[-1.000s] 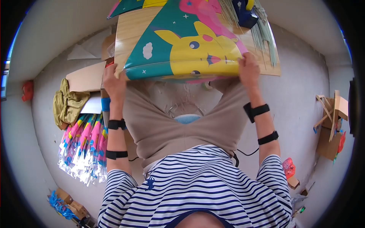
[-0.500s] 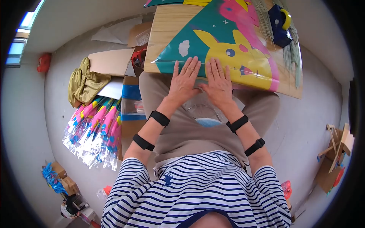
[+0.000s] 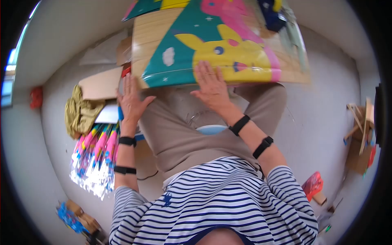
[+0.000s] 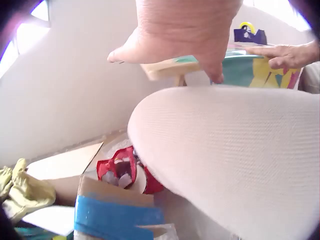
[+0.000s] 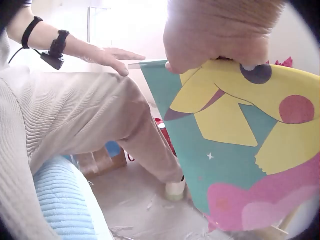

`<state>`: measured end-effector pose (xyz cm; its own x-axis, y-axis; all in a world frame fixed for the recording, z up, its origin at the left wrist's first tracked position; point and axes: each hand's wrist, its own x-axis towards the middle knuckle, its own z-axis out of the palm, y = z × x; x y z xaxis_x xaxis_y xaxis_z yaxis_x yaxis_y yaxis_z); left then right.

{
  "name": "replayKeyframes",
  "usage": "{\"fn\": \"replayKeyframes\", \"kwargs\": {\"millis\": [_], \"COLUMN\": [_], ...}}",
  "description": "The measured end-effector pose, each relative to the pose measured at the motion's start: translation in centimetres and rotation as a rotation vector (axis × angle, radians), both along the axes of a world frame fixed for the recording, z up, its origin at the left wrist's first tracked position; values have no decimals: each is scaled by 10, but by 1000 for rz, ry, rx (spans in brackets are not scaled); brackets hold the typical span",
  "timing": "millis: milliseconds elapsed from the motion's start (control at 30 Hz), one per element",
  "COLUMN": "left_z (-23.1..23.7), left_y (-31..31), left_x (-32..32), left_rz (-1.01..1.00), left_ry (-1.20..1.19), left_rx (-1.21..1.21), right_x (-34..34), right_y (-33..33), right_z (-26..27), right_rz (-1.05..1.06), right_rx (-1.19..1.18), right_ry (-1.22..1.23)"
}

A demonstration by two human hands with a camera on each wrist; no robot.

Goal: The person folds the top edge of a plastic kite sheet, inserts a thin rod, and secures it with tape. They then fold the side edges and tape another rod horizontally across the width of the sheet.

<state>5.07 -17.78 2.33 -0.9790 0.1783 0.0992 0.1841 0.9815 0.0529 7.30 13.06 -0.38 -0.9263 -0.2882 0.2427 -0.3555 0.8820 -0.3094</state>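
A shiny printed sheet (image 3: 175, 61) in green, pink and yellow, with a cartoon face, lies over a wooden tabletop. In the right wrist view, part of the printed sheet (image 5: 230, 120) hangs down past the front edge. My right hand (image 3: 213, 87) rests flat on the sheet's folded front edge, fingers straight, left of its middle. Near the sheet's left corner is my left hand (image 3: 132, 100), fingers extended and thumb spread wide, holding nothing. The left wrist view has this left hand (image 4: 185, 30) above the knee.
The wooden tabletop (image 3: 141, 41) bears a dark blue tape dispenser (image 3: 272, 16) and thin pale sticks (image 3: 298, 45) at its far right. On the left are a box with blue tape (image 4: 110, 217), olive cloth (image 3: 81, 110) and several wrapped printed pieces (image 3: 100, 143).
Both hands first held the front edge at its two ends, then lay flat side by side near its middle. Since then my left hand has slid out to the left corner.
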Motion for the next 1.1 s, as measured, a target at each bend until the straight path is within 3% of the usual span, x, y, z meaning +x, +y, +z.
{"fn": "replayKeyframes", "kwargs": {"millis": [233, 833, 1000, 1100], "left_z": [6, 3, 5, 3], "left_y": [99, 108, 108, 108], "left_x": [5, 7, 9, 9], "left_rz": [-353, -319, -310, -306], "left_ry": [-91, -128, -126, -111], "left_rx": [151, 133, 143, 149], "right_x": [5, 42, 40, 42], "right_y": [6, 169, 190, 185], "right_z": [-4, 7, 2, 4], "right_rz": [-34, -418, -669, -717], "right_rx": [-24, 139, 189, 204], "right_ry": [36, -117, -158, -64]}}
